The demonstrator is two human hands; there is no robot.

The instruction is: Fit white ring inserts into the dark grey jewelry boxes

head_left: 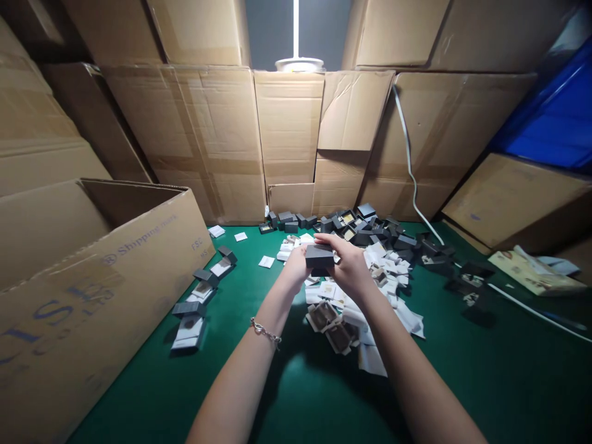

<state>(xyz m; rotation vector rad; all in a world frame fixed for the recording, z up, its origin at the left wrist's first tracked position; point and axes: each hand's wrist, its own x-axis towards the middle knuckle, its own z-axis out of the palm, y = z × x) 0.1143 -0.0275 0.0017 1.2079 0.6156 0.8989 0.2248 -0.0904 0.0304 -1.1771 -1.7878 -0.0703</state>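
Observation:
Both my hands meet over the middle of the green table (287, 394), gripping one small dark grey box (319, 256). My left hand (295, 265), with a chain bracelet on its wrist, holds the box's left side. My right hand (350, 264) wraps over its top and right side. Under my hands lies a heap of white cards and open box inserts (351, 314). Behind it sits a pile of small dark grey boxes (365, 231), some open.
A large open cardboard carton (106, 277) stands at the left, with a row of small boxes (198, 302) along its base. Cardboard walls enclose the back. A white cable (411, 179) runs down to the right. A flat printed packet (531, 271) lies far right.

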